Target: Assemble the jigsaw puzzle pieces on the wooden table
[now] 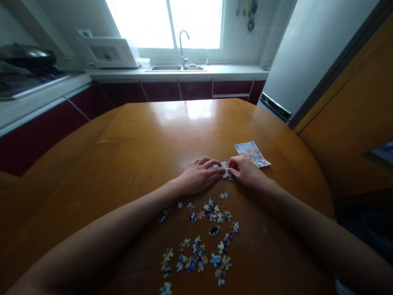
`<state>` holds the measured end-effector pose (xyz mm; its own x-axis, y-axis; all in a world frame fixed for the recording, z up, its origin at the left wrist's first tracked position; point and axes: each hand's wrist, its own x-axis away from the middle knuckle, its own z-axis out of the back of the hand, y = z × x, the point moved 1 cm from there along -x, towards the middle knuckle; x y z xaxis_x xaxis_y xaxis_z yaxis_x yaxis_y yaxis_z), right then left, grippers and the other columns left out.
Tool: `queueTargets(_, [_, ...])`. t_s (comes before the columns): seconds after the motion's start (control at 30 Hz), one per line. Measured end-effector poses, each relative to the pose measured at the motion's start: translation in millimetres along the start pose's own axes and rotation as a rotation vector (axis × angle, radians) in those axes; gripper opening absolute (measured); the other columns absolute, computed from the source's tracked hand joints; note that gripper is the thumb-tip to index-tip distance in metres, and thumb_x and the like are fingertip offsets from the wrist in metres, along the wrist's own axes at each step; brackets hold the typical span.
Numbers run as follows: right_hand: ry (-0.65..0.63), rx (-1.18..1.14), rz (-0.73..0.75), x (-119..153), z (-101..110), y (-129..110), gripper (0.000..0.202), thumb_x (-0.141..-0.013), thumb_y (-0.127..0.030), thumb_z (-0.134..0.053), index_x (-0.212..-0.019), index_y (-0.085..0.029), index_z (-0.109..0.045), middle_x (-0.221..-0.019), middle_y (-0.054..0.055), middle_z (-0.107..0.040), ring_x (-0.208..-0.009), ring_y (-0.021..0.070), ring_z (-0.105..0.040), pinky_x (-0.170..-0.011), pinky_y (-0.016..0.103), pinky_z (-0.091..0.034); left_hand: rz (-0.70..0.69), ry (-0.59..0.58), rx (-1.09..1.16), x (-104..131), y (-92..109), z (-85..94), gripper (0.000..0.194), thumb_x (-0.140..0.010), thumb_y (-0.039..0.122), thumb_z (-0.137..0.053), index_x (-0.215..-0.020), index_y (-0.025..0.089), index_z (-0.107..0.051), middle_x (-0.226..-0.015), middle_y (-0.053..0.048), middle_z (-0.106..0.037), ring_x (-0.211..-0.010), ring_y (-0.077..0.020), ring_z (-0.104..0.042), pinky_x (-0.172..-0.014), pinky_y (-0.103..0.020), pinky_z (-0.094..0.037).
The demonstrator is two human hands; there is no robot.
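Note:
A small joined patch of jigsaw puzzle (226,175) lies on the wooden table, partly covered by my hands. My left hand (199,177) rests on its left side, fingers stretched out and apart, the tips touching the pieces. At the patch's right edge, my right hand (248,173) is closed in a pinch on a puzzle piece, which the fingers mostly hide. Just below the patch lies a loose puzzle piece (224,195). Many more loose pieces (215,259) are scattered nearer to me, between my forearms.
A printed picture sheet (253,154) lies just beyond my right hand. The table (147,143) has a rounded outline. Behind it are a counter with a sink (166,68), a white microwave (107,53), a stove with a dark pan (27,56) and a refrigerator (316,53).

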<state>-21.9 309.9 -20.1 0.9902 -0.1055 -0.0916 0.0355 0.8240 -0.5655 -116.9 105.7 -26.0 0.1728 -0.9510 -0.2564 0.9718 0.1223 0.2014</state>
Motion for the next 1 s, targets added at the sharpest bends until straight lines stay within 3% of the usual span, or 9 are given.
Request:
queueTargets(0.2, [-0.001, 0.005, 0.003, 0, 1, 0, 0.006, -0.085, -0.017, -0.068, -0.080, -0.018, -0.066, -0.078, 0.003, -0.066, -0.070, 0.0154, -0.057, -0.065, 0.026, -0.041, 0.004, 0.018, 0.000, -1, 2, -1.0, 0.037, -0.102, 0.037, -0.053, -0.138, 0.034, -0.056, -0.134, -0.004, -0.059, -0.123, -0.0262, -0.047, -0.109, -0.047, -0.039])
queueTargets(0.37, [0.003, 0.002, 0.014, 0, 1, -1, 0.007, -0.085, -0.016, -0.069, -0.078, -0.018, -0.067, -0.076, 0.003, -0.066, -0.070, 0.0158, -0.057, -0.065, 0.027, -0.041, 0.036, 0.084, 0.011, -10, 8, -3.3, 0.030, -0.092, 0.048, -0.067, -0.110, 0.025, -0.070, -0.117, -0.005, -0.066, -0.111, -0.0250, -0.055, -0.098, -0.042, -0.047])
queueTargets(0.5, [0.007, 0.005, 0.008, 0, 0, -1, 0.006, -0.084, -0.016, -0.069, -0.079, -0.018, -0.067, -0.076, 0.002, -0.066, -0.070, 0.0161, -0.058, -0.065, 0.027, -0.041, -0.015, 0.105, -0.006, -13, 10, -7.3, 0.020, -0.097, 0.041, -0.062, -0.102, 0.025, -0.073, -0.105, -0.003, -0.069, -0.100, -0.0207, -0.060, -0.089, -0.036, -0.050])
queueTargets(0.63, [0.007, 0.006, 0.012, 0, -1, 1, 0.005, -0.084, -0.017, -0.069, -0.080, -0.019, -0.067, -0.077, 0.003, -0.066, -0.071, 0.0162, -0.059, -0.066, 0.027, -0.042, -0.116, 0.112, -0.143, -13, 8, -7.3, 0.019, -0.102, 0.034, -0.055, -0.102, 0.026, -0.072, -0.102, -0.002, -0.070, -0.093, -0.0185, -0.063, -0.081, -0.034, -0.053])
queueTargets(0.8, [0.005, -0.009, 0.012, -2, -2, 3, 0.006, -0.084, -0.018, -0.070, -0.079, -0.019, -0.066, -0.076, 0.002, -0.067, -0.070, 0.0160, -0.059, -0.065, 0.027, -0.043, -0.261, 0.069, -0.307, -13, 14, -3.5, 0.018, -0.102, 0.020, -0.053, -0.113, 0.017, -0.067, -0.103, -0.006, -0.071, -0.092, -0.0195, -0.065, -0.079, -0.033, -0.056])
queueTargets(1.0, [-0.003, -0.009, 0.031, 0, -1, 1, 0.007, -0.085, -0.017, -0.069, -0.079, -0.019, -0.066, -0.074, 0.002, -0.066, -0.069, 0.0153, -0.059, -0.065, 0.026, -0.042, -0.279, 0.004, -0.369, -12, 24, -3.6, 0.021, -0.102, 0.014, -0.047, -0.115, 0.010, -0.063, -0.099, -0.010, -0.069, -0.092, -0.0212, -0.065, -0.080, -0.032, -0.059])
